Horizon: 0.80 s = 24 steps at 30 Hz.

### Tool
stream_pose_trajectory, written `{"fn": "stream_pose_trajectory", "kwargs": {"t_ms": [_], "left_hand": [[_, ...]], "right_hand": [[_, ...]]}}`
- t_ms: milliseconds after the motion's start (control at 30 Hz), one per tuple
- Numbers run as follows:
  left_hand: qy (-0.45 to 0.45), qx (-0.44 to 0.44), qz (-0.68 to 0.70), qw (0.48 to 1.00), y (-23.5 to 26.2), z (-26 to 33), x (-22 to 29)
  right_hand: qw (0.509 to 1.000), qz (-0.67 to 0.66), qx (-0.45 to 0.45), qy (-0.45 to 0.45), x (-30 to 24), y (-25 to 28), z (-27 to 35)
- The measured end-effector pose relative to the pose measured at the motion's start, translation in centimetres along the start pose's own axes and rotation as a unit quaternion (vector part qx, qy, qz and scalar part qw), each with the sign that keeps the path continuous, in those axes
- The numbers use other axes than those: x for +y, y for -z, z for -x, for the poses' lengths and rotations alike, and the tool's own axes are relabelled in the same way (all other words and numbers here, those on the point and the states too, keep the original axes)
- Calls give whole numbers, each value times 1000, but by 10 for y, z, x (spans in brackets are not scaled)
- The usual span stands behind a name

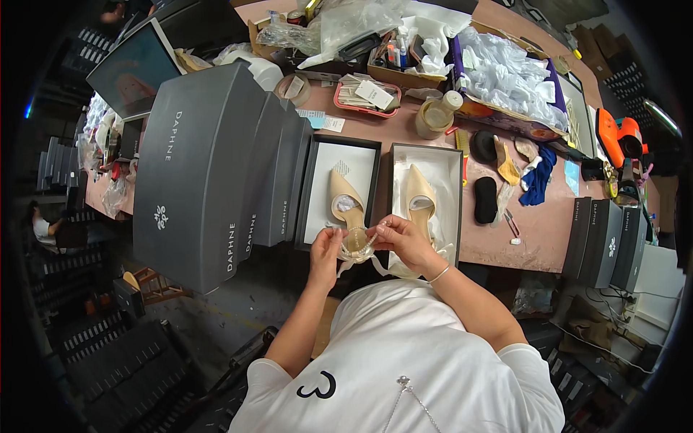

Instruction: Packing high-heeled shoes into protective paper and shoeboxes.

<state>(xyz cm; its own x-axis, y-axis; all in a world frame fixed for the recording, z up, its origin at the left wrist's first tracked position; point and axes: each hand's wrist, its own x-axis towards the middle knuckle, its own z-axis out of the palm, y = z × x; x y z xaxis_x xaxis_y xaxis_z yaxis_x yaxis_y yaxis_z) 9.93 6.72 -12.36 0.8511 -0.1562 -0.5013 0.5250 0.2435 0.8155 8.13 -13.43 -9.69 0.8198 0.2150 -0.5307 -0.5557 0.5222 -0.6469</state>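
While both forearms rose from the lower edge and bent inward, the left hand (325,249) and the right hand (399,237) met at the near edge of the table (541,224), fingers pinched together on a crumpled clear wrapping (359,242). The wrapping covered the heel end of a beige pointed shoe (345,198) lying in an open shoe box (315,184). Just beside it, a second beige shoe (419,193) lay in another open box (451,195).

— What packaging lay on the table?
— Two open dark shoe boxes with white lining (339,189) (427,198) stood side by side at the near edge.
— And left of them?
— Stacked grey rectangular box lids (209,173); a dark tilted screen (133,68) behind.
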Motion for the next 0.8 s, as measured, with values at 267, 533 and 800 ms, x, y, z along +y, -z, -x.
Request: {"fn": "stream_pose_trajectory", "kwargs": {"t_ms": [267,533,800], "left_hand": [[-114,-90,-247,958,-1,19,4],[-118,-102,-333,930,15,9,-8],[-109,-109,-403,902,-17,14,9]], "right_hand": [[995,-83,44,-38,23,9,-19],[985,-75,153,-10,31,-1,-17],[992,-66,108,5,21,2,-17]]}}
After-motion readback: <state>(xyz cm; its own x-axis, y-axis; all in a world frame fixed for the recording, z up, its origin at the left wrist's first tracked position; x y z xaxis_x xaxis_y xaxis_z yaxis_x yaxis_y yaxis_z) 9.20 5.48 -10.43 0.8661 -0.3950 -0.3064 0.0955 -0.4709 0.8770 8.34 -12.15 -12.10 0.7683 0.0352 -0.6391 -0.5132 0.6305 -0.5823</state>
